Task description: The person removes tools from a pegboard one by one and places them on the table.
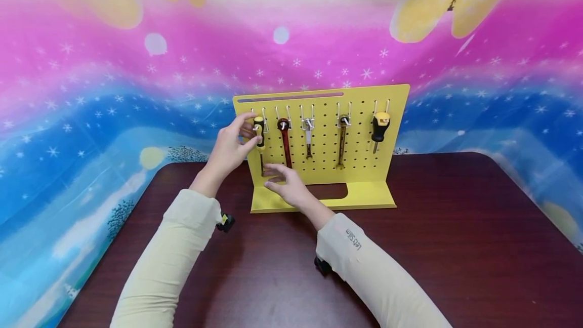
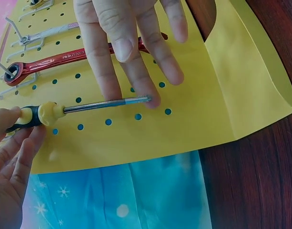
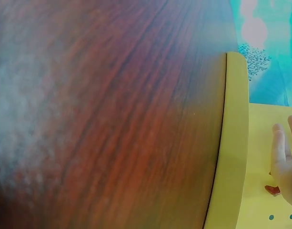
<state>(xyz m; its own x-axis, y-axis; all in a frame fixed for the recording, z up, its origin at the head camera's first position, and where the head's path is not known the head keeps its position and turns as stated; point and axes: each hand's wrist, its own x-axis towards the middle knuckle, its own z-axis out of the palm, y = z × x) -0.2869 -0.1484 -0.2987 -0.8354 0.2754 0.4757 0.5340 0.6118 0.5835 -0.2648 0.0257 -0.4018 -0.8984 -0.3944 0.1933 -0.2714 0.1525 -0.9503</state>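
A screwdriver (image 2: pixel 50 113) with a yellow and black handle and a metal shaft is at the left end of the yellow pegboard (image 1: pixel 364 166), tip down in the head view. My left hand (image 1: pixel 229 147) pinches its handle between thumb and fingers. Just below, my right hand (image 1: pixel 291 187) has its fingers extended, the fingertips right by the shaft's tip in the left wrist view. Beside the screwdriver hangs a red ratchet wrench (image 2: pixel 55 59) on a hook. In the right wrist view, only part of the right hand (image 3: pixel 287 174) shows at the edge.
Farther right on the pegboard hang a silver wrench (image 1: pixel 308 135), a bronze-coloured wrench (image 1: pixel 342 143) and a stubby black and yellow screwdriver (image 1: pixel 380 126). The board stands on a dark wooden table (image 1: pixel 455 247), with a colourful printed cloth (image 1: pixel 319 49) behind it.
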